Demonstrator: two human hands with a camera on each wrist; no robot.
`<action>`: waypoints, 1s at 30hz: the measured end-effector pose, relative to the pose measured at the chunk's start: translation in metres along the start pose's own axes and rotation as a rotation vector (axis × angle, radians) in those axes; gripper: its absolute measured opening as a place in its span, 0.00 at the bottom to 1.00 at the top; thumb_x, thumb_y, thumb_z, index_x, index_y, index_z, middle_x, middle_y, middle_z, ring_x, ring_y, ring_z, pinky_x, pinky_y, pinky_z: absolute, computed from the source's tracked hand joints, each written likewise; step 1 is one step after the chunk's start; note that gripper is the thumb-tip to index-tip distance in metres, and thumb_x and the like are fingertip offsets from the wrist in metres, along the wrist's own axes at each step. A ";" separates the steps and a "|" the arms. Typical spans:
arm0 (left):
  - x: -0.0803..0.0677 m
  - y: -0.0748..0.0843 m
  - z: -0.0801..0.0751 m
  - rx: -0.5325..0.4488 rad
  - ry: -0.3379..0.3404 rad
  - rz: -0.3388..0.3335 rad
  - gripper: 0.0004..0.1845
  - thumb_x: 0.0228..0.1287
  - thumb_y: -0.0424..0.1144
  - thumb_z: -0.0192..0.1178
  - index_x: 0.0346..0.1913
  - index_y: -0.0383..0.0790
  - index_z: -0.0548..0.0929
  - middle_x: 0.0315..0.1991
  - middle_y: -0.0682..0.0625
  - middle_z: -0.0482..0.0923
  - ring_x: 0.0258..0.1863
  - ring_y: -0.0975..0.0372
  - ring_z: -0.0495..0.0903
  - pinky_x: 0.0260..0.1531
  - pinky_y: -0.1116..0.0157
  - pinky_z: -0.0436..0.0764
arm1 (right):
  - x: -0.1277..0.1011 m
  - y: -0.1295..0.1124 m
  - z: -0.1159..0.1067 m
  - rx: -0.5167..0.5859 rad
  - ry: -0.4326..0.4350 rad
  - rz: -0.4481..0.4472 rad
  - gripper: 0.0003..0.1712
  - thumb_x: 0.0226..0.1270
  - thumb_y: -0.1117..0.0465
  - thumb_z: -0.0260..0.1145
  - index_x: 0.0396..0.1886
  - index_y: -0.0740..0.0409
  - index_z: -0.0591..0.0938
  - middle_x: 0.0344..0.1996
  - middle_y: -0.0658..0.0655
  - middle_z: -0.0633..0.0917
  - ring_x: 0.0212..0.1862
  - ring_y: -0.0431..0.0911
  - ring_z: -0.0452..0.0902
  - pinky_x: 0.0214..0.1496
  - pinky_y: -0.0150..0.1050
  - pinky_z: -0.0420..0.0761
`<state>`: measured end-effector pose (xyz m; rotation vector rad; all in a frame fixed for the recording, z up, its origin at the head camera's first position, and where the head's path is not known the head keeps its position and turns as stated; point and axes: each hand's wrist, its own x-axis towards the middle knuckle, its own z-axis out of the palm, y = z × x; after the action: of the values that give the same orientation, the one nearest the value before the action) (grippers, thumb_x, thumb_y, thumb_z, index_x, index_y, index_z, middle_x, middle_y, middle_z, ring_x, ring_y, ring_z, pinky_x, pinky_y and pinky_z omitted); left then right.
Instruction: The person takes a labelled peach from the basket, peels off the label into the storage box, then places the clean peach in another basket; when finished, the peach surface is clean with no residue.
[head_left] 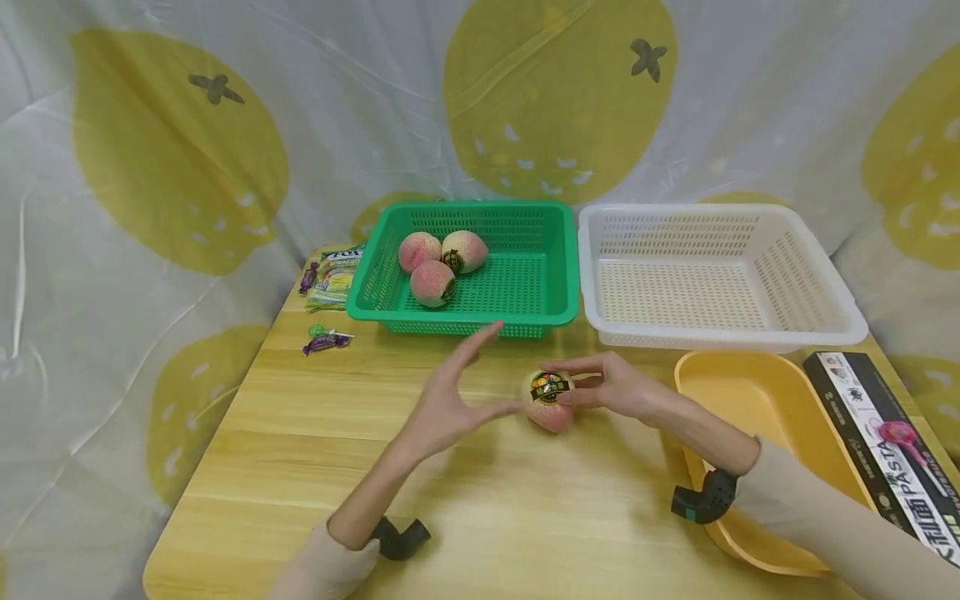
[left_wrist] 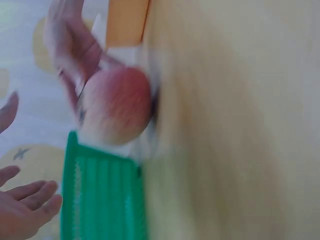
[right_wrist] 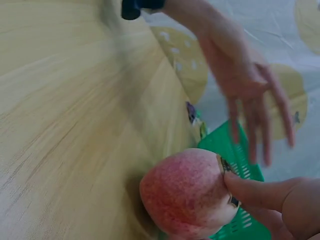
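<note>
At the far left of the desk (head_left: 315, 467) we have a few wrapped sweets (head_left: 327, 341) and a snack packet (head_left: 335, 279), all lying untouched. Just right of them sits the green basket (head_left: 558, 275), which already holds three peaches (head_left: 432, 282) bunched at its left end. Near the middle, our left hand (head_left: 450, 400) hovers with its fingers spread wide and holding nothing, the thumb reaching toward the fourth peach (head_left: 549, 402) without clearly touching it. That peach rests on the desk, just in front of the green basket and well clear of it; our right hand (head_left: 611, 387) pinches it from the right between thumb and fingers (right_wrist: 250, 190). It is round, blushed pink to red over pale skin, with a dark round sticker on top. Further right, the white basket (head_left: 825, 287), the yellow tub (head_left: 750, 392) and the pasta box (head_left: 885, 450). We judge the sorting as mostly done: three peaches are in, and this one is not yet placed.
</note>
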<state>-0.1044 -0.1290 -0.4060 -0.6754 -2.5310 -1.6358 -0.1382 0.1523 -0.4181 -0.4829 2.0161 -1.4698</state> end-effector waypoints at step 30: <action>0.026 -0.032 0.055 -0.235 -0.286 -0.380 0.42 0.47 0.33 0.83 0.69 0.57 0.81 0.70 0.55 0.78 0.75 0.59 0.70 0.75 0.54 0.70 | 0.004 -0.005 -0.008 -0.029 0.191 0.170 0.17 0.72 0.58 0.70 0.57 0.58 0.88 0.62 0.61 0.85 0.67 0.56 0.76 0.71 0.58 0.74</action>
<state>-0.1299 -0.0833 -0.4498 -0.4946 -2.8324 -2.1240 -0.1463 0.1541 -0.4129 -0.1828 2.1692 -1.4299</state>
